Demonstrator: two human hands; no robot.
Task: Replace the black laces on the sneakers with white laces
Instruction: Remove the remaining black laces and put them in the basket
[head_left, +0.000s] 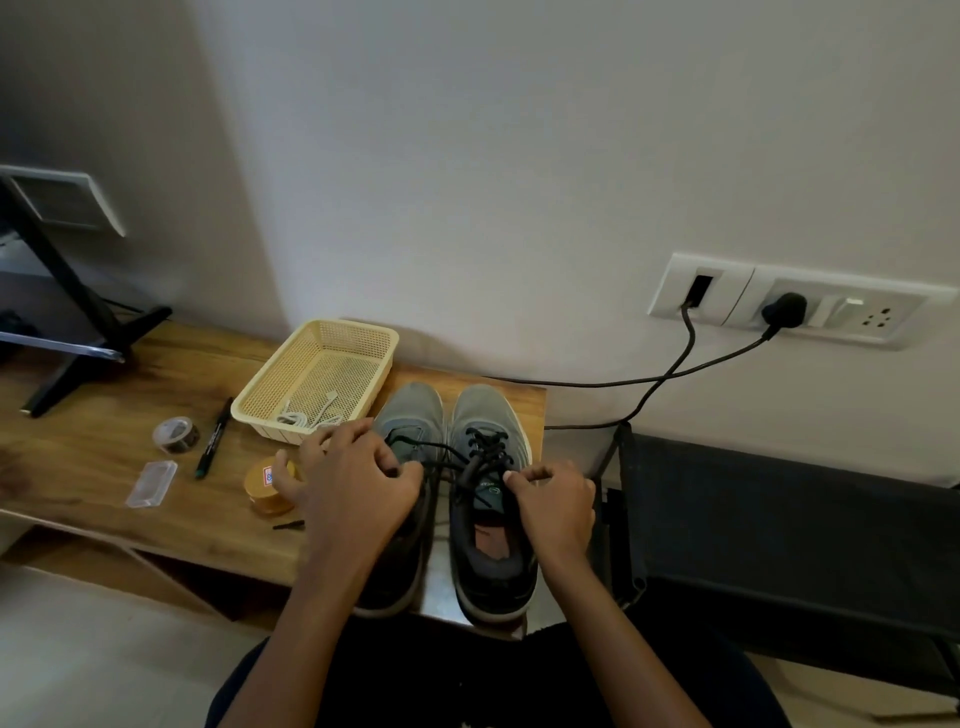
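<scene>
Nearby: basket (363, 327), tape (175, 434), marker (214, 441); L hand (358, 483), R hand (556, 499) pinch black lace (426, 445)

Basket (317, 374) crowds the sneakers' (452, 467) left (wall close behind).

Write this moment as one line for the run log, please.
stage: unlacing | left hand: pinches black lace | right hand: pinches black lace at right sneaker | white laces: lying in basket
</scene>
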